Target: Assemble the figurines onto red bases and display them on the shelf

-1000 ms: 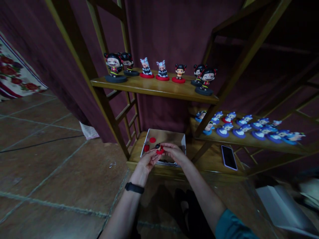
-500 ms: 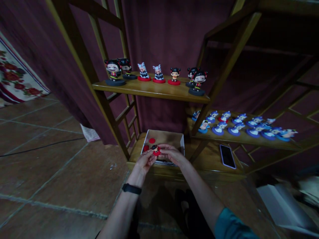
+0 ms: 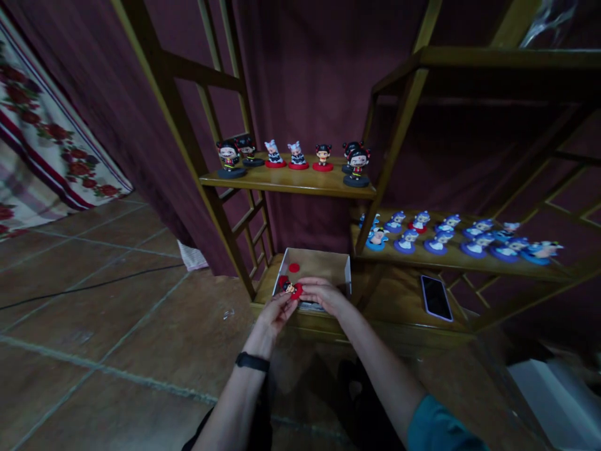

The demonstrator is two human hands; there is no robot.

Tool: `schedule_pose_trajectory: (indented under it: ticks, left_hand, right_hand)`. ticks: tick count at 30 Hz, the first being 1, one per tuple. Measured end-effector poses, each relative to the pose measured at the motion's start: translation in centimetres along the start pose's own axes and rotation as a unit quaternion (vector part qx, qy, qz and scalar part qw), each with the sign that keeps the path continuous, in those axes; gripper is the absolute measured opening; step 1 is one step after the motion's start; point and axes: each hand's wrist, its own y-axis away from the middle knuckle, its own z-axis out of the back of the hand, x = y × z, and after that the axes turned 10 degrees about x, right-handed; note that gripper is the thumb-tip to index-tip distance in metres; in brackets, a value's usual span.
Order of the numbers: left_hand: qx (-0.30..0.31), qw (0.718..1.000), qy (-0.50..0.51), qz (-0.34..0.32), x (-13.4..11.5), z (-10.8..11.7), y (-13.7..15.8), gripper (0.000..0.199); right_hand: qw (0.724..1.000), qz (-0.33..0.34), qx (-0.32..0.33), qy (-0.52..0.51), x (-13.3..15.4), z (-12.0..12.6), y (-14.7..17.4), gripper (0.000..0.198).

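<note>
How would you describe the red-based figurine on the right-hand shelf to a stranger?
Find the wooden shelf unit, then its right-hand shelf, above the phone. In that shelf's back row, left of the middle, stands the red-based figurine. Its red base sets it apart from its neighbours' bluish-purple ones.

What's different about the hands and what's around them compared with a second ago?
The small red-based figurine has tipped, head leftward, and shifted left relative to the box. Nothing was let go: left hand and right hand both still hold it. The phone, upper-shelf figurines and red disc stayed put.
</note>
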Motion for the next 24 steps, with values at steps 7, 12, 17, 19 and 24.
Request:
schedule_pose_trajectory:
  ticks: [7,12,17,19,24]
  left_hand:
    - [-0.024,1.0,-0.01,-0.017,0.0,0.5,1.2,0.008]
    - [-0.007,0.998,-0.029,-0.062,-1.0,1.8,1.6,0.008]
    - [0.055,0.994,-0.052,-0.074,-1.9,1.7,2.3,0.016]
    - [0.076,0.992,-0.057,-0.08,-2.0,1.4,2.4,0.02]
    - [0.1,0.987,-0.077,-0.095,-2.1,1.1,2.0,0.028]
  right_hand:
    - [1.0,-0.026,-0.007,-0.003,0.1,-1.7,0.3,0.022]
    - [0.999,-0.028,0.009,-0.016,-1.0,-2.3,-0.1,0.026]
    - [0.997,-0.003,-0.012,-0.07,-2.1,-2.6,-0.7,0.02]
    - [0.996,0.006,-0.013,-0.086,-2.2,-2.7,-1.0,0.019]
    - [0.994,0.011,-0.029,-0.108,-2.1,-3.0,-1.3,0.017]
